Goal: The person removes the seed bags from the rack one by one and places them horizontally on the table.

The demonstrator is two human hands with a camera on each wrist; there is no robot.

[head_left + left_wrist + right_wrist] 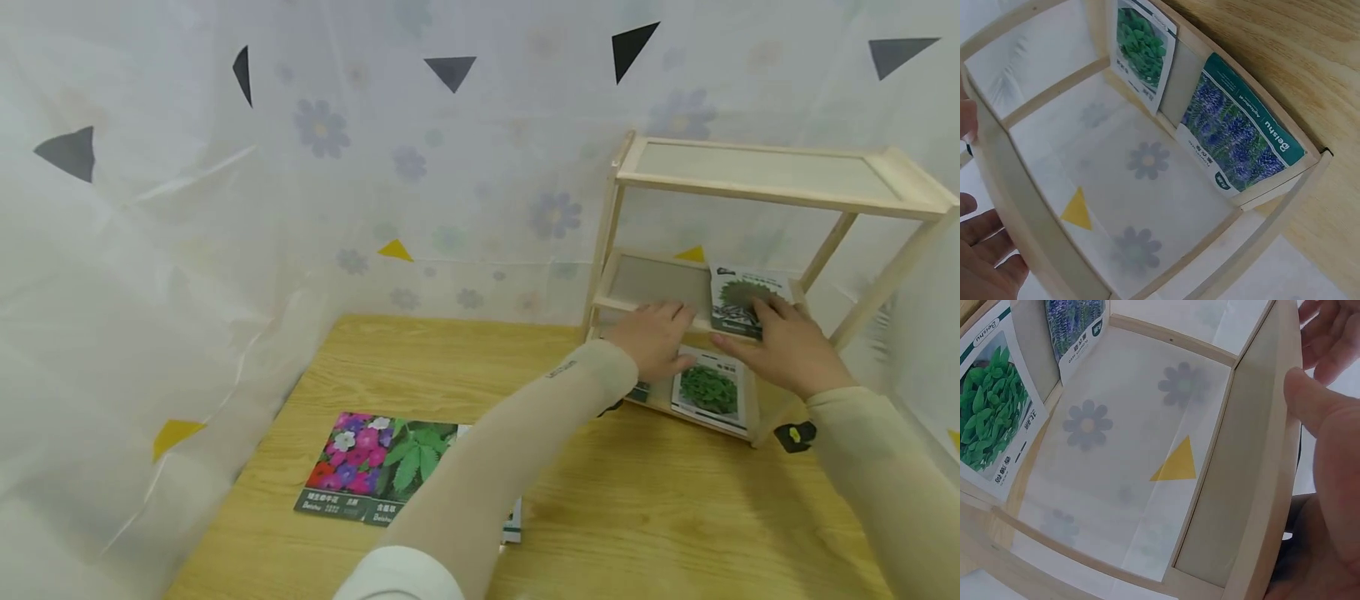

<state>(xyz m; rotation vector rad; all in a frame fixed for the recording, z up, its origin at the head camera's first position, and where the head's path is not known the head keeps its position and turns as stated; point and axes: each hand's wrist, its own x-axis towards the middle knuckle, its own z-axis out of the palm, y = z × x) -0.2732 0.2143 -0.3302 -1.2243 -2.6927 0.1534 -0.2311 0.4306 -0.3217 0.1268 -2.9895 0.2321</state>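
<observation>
A light wooden rack (pixel 765 200) stands at the right. On its middle shelf lies a seed packet (pixel 738 292) with a spiky green plant picture. My right hand (pixel 798 350) has its fingers on this packet, with the thumb near the shelf's front edge. Over the left part of that shelf's front edge is my left hand (pixel 654 337), fingers extended and holding nothing visible. The bottom shelf bears a green-leaf seed packet (pixel 708 389) and a purple-flower seed packet (pixel 1229 131), the latter mostly hidden by my left hand in the head view.
On the wooden table (pixel 450 358), at left, lie a colourful-flower packet (pixel 356 450) and a green-leaf packet (pixel 416 458), with more partly hidden behind my left forearm. White sheeting (pixel 480 183) with flowers and triangles hangs behind. The rack's top shelf (pixel 765 171) overhangs the hands.
</observation>
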